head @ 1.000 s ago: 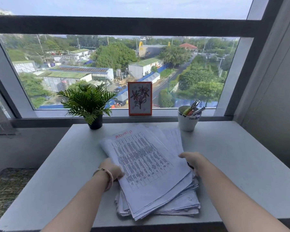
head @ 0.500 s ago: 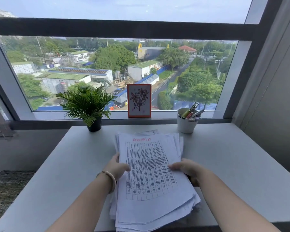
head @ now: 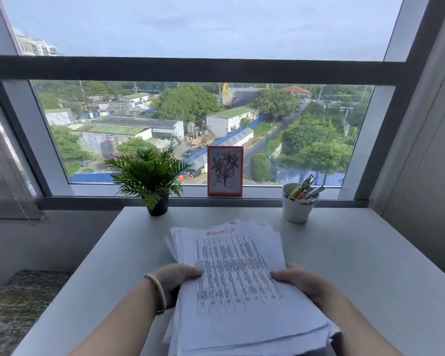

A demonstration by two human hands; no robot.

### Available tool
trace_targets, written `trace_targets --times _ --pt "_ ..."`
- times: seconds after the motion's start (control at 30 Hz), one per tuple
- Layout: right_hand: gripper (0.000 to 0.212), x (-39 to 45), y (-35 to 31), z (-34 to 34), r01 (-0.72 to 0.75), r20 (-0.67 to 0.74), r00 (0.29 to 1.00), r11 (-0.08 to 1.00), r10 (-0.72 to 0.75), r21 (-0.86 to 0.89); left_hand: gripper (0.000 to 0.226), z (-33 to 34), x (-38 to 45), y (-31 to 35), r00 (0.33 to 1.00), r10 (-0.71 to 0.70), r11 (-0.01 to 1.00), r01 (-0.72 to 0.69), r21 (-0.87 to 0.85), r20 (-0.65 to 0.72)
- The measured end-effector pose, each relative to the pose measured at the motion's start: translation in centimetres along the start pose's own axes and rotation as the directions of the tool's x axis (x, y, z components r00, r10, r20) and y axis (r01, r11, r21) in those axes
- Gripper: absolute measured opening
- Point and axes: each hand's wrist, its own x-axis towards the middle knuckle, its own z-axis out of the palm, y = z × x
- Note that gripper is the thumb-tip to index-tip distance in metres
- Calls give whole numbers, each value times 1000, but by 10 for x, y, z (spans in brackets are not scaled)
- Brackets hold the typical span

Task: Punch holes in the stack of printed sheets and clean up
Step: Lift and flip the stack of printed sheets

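**Stack squared up and gripped on both sides**

Since a second ago the stack of printed sheets has swung from a skewed, fanned lie to nearly straight in front of me, and both hands have shifted from resting on it to clasping its side edges. Now my left hand holds the left edge, thumb laid over the top sheet and the other fingers hidden under the paper. A pale bracelet circles that wrist. My right hand grasps the right edge the same way, thumb on top, the rest curled beneath.

Between my two sets of fingers the top sheet shows a dense printed grid, with a red handwritten word at its far end. Edges of the sheets below stick out unevenly at the far end and at the near right corner. I cannot tell whether the stack lies on the white table or is raised off it.

Beyond my fingers, on the far side of the table, a small potted plant stands ahead of my left hand and a white cup of pens ahead of my right. Between them, on the window sill, an orange-framed flower drawing stands upright against the glass.
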Motion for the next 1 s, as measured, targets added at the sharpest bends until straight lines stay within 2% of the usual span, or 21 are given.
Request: trace_targets --times 0.07,0.13,0.2,0.3,0.37,0.47,0.53,0.67,0.8,0.9,1.0 --pt "61 -7 -13 12 164 -43 985 984 -167 -61 26 5 -3 12 977 197 979 -192 61 -87" --pt "60 -17 -37 23 336 -77 937 939 -342 -80 34 8 -12 31 902 415 909 -407 86 -114" --pt "50 -28 -63 35 495 -152 849 863 -505 -102 33 13 -31 55 811 568 823 -559 101 -144" --pt "37 -41 -88 51 633 -207 713 742 -670 -223 17 20 -59 81 693 706 706 -703 80 -145" --pt "32 -42 -93 56 625 -220 663 691 -715 -363 21 24 -71 87 665 740 672 -735 90 -98" --pt "46 -41 -89 61 564 -237 647 664 -725 -491 30 25 -77 85 660 750 660 -744 103 -39" --pt "51 -42 -83 62 572 -267 634 672 -726 -469 33 22 -74 81 644 764 645 -759 88 -44" --pt "29 -43 -80 60 648 -388 573 689 -722 -325 47 15 -72 82 613 789 614 -788 44 -36" --pt "26 -43 -86 65 653 -401 585 702 -705 -284 54 17 -69 87 629 773 632 -775 8 -81" --pt "21 -42 -88 74 605 -392 574 695 -719 -389 44 27 -68 88 614 789 609 -782 128 -7" --pt "26 -42 -90 80 584 -366 583 688 -725 -432 41 32 -72 94 649 749 624 -759 187 135"
